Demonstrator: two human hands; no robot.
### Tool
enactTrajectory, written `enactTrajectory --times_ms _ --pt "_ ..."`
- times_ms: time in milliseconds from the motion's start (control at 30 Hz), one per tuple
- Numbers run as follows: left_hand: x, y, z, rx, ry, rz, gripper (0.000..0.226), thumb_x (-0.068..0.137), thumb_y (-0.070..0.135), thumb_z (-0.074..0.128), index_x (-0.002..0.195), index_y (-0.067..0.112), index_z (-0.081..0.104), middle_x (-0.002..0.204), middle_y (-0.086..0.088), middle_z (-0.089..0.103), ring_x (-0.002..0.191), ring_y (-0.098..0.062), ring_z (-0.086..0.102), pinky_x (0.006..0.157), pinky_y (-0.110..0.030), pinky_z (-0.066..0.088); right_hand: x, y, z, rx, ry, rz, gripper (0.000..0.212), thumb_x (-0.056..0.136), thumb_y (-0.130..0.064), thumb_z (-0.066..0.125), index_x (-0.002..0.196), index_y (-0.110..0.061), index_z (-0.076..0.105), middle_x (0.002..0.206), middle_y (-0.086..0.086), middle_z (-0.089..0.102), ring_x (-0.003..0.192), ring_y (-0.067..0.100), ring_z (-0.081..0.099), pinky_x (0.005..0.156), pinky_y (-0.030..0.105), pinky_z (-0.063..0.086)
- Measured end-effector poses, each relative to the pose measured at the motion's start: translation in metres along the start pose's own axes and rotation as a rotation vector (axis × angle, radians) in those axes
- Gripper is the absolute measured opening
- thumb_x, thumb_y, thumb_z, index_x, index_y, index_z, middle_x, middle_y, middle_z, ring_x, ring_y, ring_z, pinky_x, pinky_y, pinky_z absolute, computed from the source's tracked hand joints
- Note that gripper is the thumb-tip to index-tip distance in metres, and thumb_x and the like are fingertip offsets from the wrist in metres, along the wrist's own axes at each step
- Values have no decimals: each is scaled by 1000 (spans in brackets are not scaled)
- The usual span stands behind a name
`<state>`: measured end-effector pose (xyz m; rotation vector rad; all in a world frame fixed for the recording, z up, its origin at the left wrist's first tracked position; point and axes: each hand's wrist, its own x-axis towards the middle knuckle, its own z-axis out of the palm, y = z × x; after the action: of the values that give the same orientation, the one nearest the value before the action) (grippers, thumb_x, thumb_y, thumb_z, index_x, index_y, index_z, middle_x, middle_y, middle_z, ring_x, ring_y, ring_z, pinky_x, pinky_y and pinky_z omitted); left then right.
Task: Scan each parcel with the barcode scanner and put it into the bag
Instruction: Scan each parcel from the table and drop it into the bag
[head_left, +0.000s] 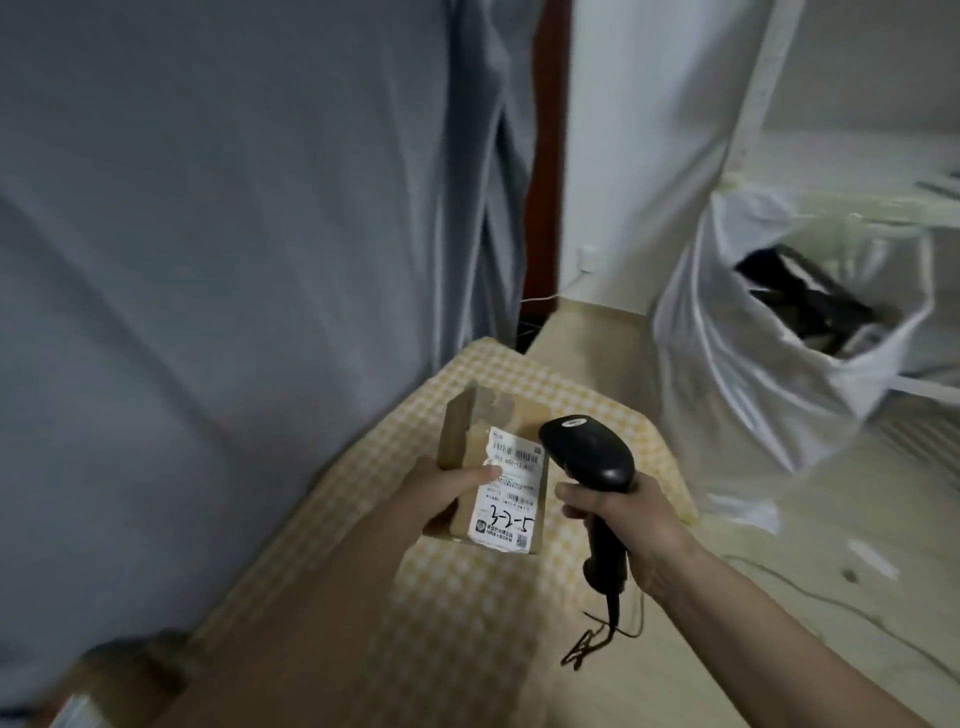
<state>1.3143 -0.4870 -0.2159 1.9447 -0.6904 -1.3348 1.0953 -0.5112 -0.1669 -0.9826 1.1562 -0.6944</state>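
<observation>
Yellow-checked bedding (467, 597) sits under the parcel (493, 467), left hand (441, 493) gripping it; right hand (623, 514) grips the scanner (587, 452). Thumb on the label (506, 493) could block a barcode; the bag (769, 364) gapes nearby

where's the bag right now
In the head view, the white plastic bag stands open on the floor at the right, beyond the right hand that grips the scanner.

The box (493, 467) is brown cardboard and carries a white label (511, 499) with black print and black handwriting. The scanner (589, 457) is black. The cloth (566, 395) under them has a yellow and white check pattern. The bag (769, 364) is white, the curtain (234, 234) grey-blue.
</observation>
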Motion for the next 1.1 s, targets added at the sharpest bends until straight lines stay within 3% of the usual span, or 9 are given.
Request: enactTrajectory --times_ms 100,200,300,600,800,1000,1100 --pt "7 30 56 69 -25 63 44 66 34 87 103 17 71 89 -2 76 80 -17 73 61 -26 55 4 -7 -55 48 98 -19 21 75 1 76 90 -9 64 77 9 64 70 22 61 58 27 43" --pt "18 50 111 88 -59 120 45 64 29 89 103 21 70 93 -1 76 82 -15 73 64 -28 57 5 -16 -109 87 158 -30 24 75 1 75 94 -10 64 79 9 65 71 21 62 61 28 43" --pt "29 65 162 64 -63 121 67 46 35 95 105 20 67 97 -3 75 85 -18 73 76 -39 60 9 -19 -162 84 202 -21 27 74 0 76 98 -3 65 78 12 64 72 22 61 64 31 44" --pt "57 101 299 45 -127 144 91 30 41 94 113 19 64 98 -1 74 85 -20 73 74 -44 61 19 -31 -293 143 355 3 26 75 5 73 100 4 65 81 16 64 77 25 61 69 35 46" --pt "113 129 357 183 -123 146 117 12 52 90 120 30 51 115 1 64 101 -23 65 83 -45 58 43 -35 -341 188 433 33 25 74 6 72 98 5 66 81 18 64 78 29 59 73 38 45" --pt "143 183 410 257 -193 177 105 27 44 84 124 27 46 114 -2 61 100 -24 64 81 -44 59 90 -53 -384 264 520 42 28 74 6 72 101 1 66 83 16 65 73 25 62 70 36 47" --pt "170 219 419 223 -234 192 87 49 31 88 125 24 46 110 -3 65 96 -24 66 82 -43 59 128 -78 -393 269 524 19 27 74 6 72 100 2 66 80 15 64 71 24 61 70 36 47"
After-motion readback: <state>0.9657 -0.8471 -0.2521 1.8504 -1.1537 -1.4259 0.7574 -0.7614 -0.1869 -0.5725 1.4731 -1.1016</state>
